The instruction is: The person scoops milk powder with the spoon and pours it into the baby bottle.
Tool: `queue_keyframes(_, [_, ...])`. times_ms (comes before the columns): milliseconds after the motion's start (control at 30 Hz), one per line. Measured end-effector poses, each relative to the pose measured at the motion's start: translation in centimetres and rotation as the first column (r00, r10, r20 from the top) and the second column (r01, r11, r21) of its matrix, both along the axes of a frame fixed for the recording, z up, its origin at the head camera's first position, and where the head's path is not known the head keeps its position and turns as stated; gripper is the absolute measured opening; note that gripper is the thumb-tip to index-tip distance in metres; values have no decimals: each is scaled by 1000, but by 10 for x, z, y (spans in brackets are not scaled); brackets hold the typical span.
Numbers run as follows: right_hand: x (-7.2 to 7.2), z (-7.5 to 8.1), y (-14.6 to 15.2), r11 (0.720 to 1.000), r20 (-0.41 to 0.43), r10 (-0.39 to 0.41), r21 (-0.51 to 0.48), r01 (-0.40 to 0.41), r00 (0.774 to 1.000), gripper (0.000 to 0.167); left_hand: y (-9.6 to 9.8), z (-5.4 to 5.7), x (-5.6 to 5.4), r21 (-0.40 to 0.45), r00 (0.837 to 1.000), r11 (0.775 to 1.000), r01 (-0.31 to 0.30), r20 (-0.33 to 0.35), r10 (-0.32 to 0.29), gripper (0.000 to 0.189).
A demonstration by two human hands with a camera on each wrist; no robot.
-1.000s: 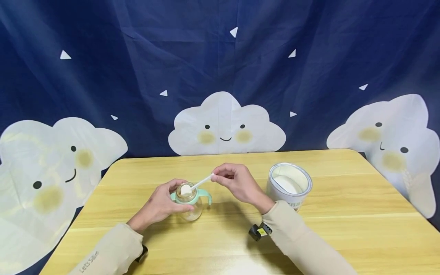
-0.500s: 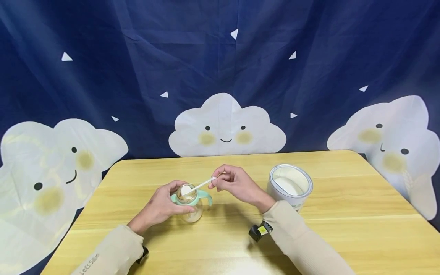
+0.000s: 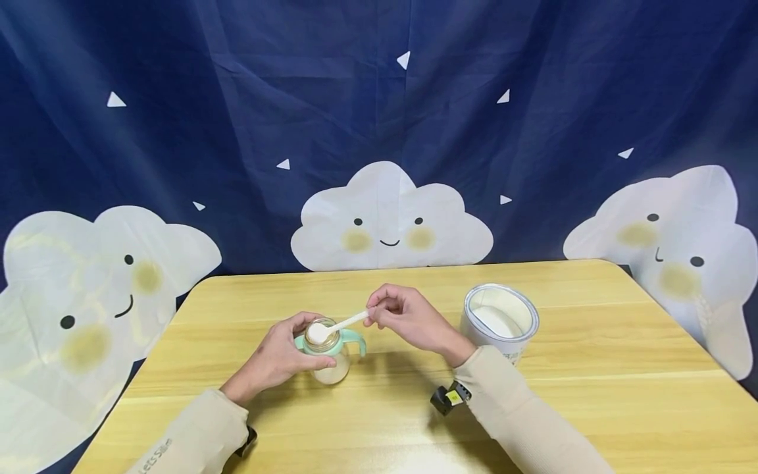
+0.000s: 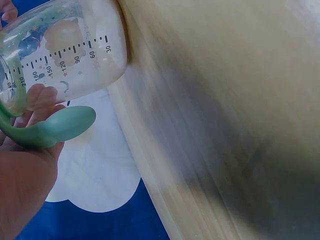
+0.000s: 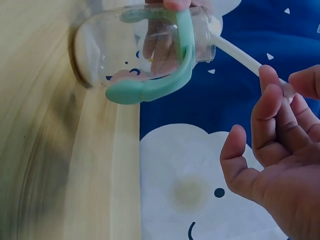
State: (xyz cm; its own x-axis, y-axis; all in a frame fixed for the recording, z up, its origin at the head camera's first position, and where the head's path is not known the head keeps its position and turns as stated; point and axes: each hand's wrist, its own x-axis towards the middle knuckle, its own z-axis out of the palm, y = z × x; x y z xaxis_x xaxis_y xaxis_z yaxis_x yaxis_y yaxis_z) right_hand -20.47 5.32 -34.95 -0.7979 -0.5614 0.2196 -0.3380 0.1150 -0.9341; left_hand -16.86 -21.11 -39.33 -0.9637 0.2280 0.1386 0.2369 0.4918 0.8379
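My left hand (image 3: 275,355) grips a clear baby bottle (image 3: 333,374) round its neck, fingers behind and thumb in front. The bottle stands upright on the table, uncapped, with a mint-green handle ring (image 3: 353,336). Measuring marks show on its wall (image 4: 65,55) in the left wrist view. My right hand (image 3: 408,319) pinches the handle end of a white measuring scoop (image 3: 351,320) between thumb and fingers. The scoop's bowl lies at the bottle's mouth, and its handle slants up to the right. Pale powder shows low in the bottle.
A white milk powder can (image 3: 482,334) stands lidless to the right, behind my right wrist, with white powder inside. The wooden table (image 3: 379,421) ends at a dark blue curtain (image 3: 331,85) printed with clouds. A small black device (image 3: 448,397) hangs under my right sleeve.
The scoop has turned in my right fingers, and its handle end is now tucked into them. The bottle's lower part looks whiter than before. My left hand keeps its hold.
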Motion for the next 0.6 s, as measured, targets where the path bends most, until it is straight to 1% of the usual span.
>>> queue_keyframes(100, [-1, 0, 2, 1000, -13, -10, 10, 10, 1000, 12, 0, 0, 0, -1, 1000, 1000, 1, 2, -1, 66])
queue_keyframes(333, [-1, 2, 4, 999, -9, -28, 29, 28, 1000, 14, 0, 1, 0, -14, 1000, 1000, 6, -2, -6, 65])
queue_keyframes(600, [-2, 5, 5, 999, -27, -43, 2, 43, 999, 10, 0, 5, -2, -60, 1000, 998, 25, 0, -25, 66])
